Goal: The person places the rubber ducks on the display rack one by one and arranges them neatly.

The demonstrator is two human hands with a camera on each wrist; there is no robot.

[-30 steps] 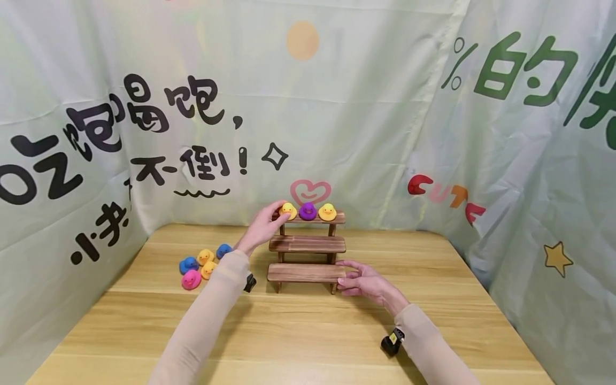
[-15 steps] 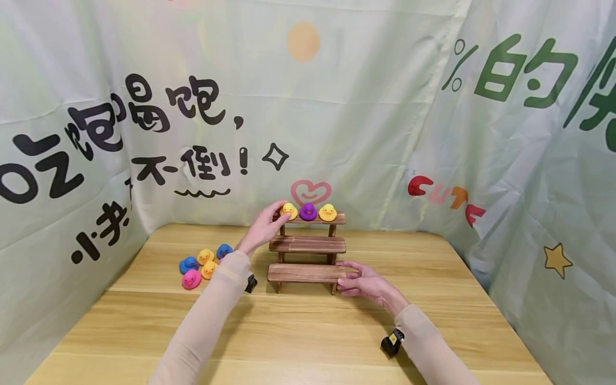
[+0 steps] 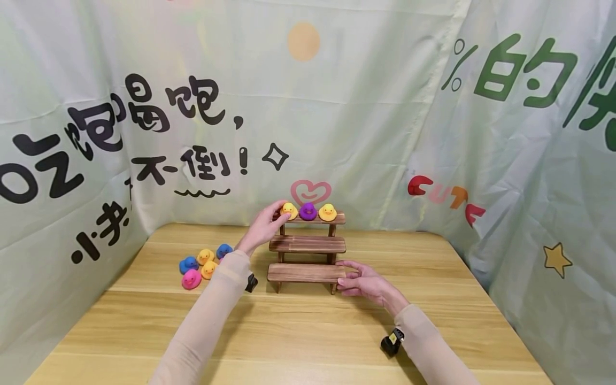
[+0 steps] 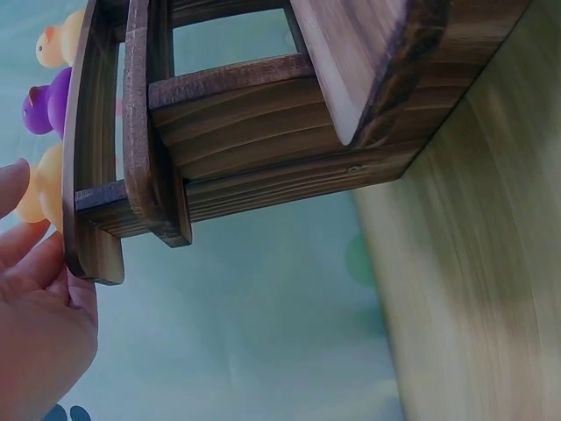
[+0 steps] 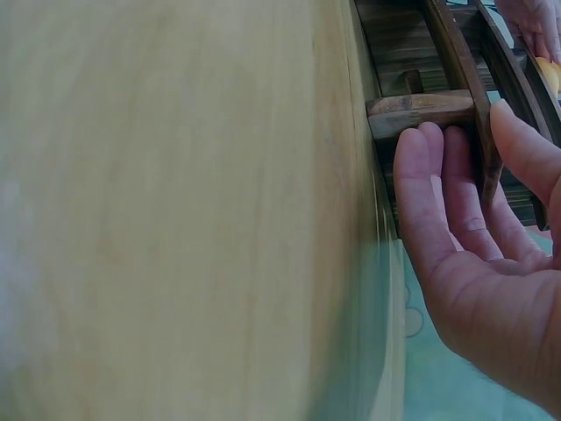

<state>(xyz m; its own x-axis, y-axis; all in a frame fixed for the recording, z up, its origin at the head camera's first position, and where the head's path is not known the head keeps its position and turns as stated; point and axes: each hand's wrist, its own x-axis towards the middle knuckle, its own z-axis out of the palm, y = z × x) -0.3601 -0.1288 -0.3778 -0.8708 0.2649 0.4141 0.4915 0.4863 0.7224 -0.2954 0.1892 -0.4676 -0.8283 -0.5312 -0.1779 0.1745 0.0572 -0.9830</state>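
A three-tier wooden display stand (image 3: 306,273) stands on the table. Along its top tier sit a yellow rubber duck (image 3: 289,210), a purple duck (image 3: 308,212) and another yellow duck (image 3: 328,213). My left hand (image 3: 262,230) pinches the leftmost yellow duck, thumb in front, at the tier's left end. In the left wrist view, thumb and fingers lie on either side of that duck (image 4: 48,186). My right hand (image 3: 369,283) grips the right end of the bottom tier. In the right wrist view its thumb is above the board and its fingers are below.
Left of the stand, several loose ducks cluster on the wooden table (image 3: 308,342), among them a pink duck (image 3: 191,279), a blue duck (image 3: 189,265) and a yellow duck (image 3: 205,256). My left forearm partly covers this group. Printed cloth (image 3: 366,133) hangs behind and at both sides.
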